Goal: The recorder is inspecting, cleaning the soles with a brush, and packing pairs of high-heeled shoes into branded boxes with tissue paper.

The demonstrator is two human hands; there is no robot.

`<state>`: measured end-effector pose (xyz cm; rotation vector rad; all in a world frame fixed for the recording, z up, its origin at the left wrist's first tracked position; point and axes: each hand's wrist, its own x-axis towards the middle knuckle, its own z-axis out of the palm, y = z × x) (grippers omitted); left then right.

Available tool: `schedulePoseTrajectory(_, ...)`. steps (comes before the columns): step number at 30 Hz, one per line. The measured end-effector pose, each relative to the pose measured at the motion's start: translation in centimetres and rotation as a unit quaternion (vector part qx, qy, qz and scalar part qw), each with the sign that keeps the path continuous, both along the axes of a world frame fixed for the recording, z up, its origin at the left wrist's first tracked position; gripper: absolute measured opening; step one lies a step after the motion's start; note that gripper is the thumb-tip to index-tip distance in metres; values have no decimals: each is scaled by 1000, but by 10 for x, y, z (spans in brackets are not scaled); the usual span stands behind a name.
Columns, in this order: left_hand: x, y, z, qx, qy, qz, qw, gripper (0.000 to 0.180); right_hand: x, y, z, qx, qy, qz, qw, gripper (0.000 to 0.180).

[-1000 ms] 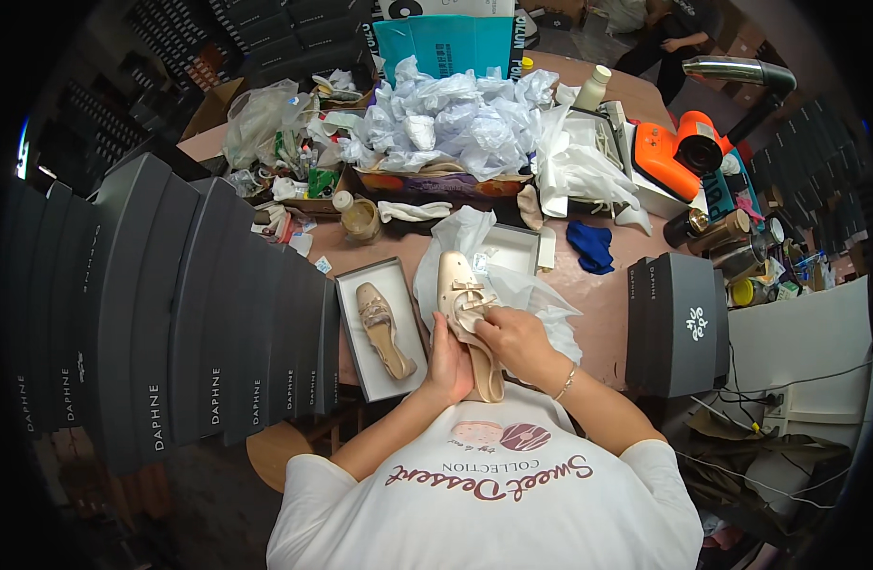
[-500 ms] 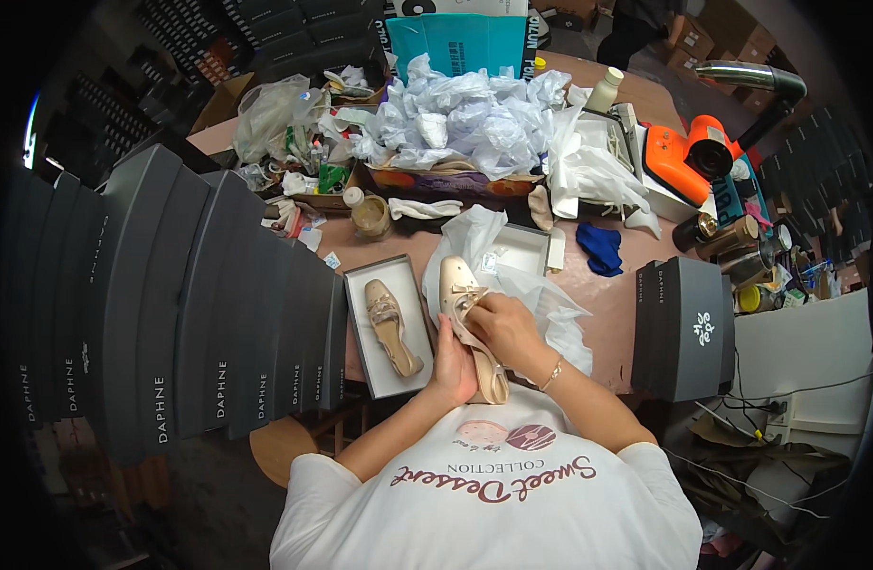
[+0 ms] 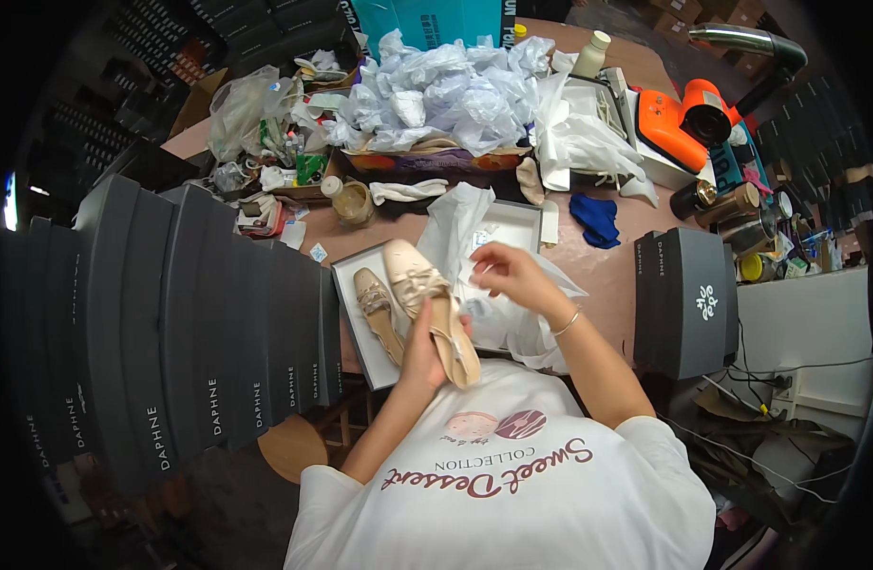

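Observation:
A beige flat shoe point(image 3: 415, 273) with a strap and a bow is tilted upward in my left hand point(image 3: 423, 353), whose fingers wrap round its middle from below. My right hand point(image 3: 517, 277) is off the shoe, to its right above white tissue paper point(image 3: 455, 220). Its fingers are bent and apart, and I see nothing held in them. The matching beige shoe point(image 3: 372, 299) lies in a grey-rimmed white shoebox point(image 3: 347, 302) on the left, partly covered by the held shoe. A second open box point(image 3: 524, 223) stands behind the tissue paper.
Stacks of dark shoeboxes point(image 3: 204, 323) rise at the left; more dark boxes point(image 3: 683, 299) stand at the right. Behind are a carton point(image 3: 436, 161) heaped with crumpled paper point(image 3: 455, 90), a glue jar point(image 3: 349, 201), a blue cloth point(image 3: 595, 220) and an orange machine point(image 3: 671, 130).
My right hand has come out of the shoe opening and moved up and right. My left hand has carried the shoe left, partly over the other shoe. The view has shifted slightly.

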<state>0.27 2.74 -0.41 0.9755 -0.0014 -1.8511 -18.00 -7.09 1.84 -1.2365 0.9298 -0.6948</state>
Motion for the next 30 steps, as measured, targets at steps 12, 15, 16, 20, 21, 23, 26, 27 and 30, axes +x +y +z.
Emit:
schedulePoseTrajectory(12,19,-8,-8,3,2,61,998,30,22,42,-130,-187,479,164,842,40)
schedulePoseTrajectory(15,20,-9,-30,53,-24,50,997,32,14,34,-98,-184,393,106,895,39)
schedulePoseTrajectory(16,20,-9,-34,80,-32,47,995,33,11,30,-75,-156,328,49,930,36)
schedulePoseTrajectory(20,15,-14,-31,87,1,35,996,37,-2,17,-25,-125,191,8,974,25)
schedulePoseTrajectory(21,12,-17,-26,68,27,24,997,38,0,20,-31,-209,248,43,945,25)
schedulePoseTrajectory(23,6,-20,-16,53,49,16,997,40,0,31,-68,-364,357,111,853,24)
schedulePoseTrajectory(26,8,-18,-12,42,55,32,997,44,0,41,-98,12,237,94,967,31)
schedulePoseTrajectory(27,9,-18,-15,40,60,39,997,45,1,47,-100,182,146,50,971,33)
schedulePoseTrajectory(30,14,-9,-22,39,45,67,996,45,-6,55,-103,81,146,-1,986,34)
